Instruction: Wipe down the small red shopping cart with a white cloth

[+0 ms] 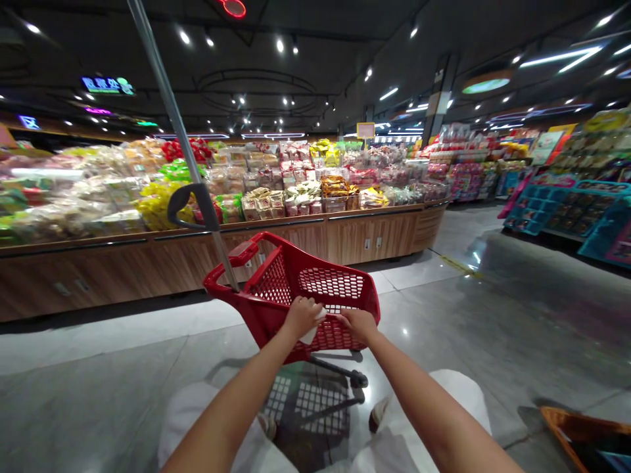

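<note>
A red plastic shopping trolley basket [276, 282] with perforated walls stands on the floor before me. My left hand [303, 316] is closed at its near rim, with a small white cloth or tissue [309, 336] between the fingers and the basket. Just to the right, my right hand [359, 323] has its fingers curled over the same rim. A long grey pole [170, 98] rises from the trolley's left end, carrying a dark loop handle [180, 203]. Beneath the basket a dark caster wheel [359, 379] shows. I cannot make out anything inside the basket.
Beyond the trolley runs a wooden display counter [290, 243] heaped with packaged snacks [263, 203]. Blue display racks [537, 203] stand at the right. An orange-rimmed container [557, 427] sits at the lower right. My legs flank the trolley on the grey tiled floor [493, 335].
</note>
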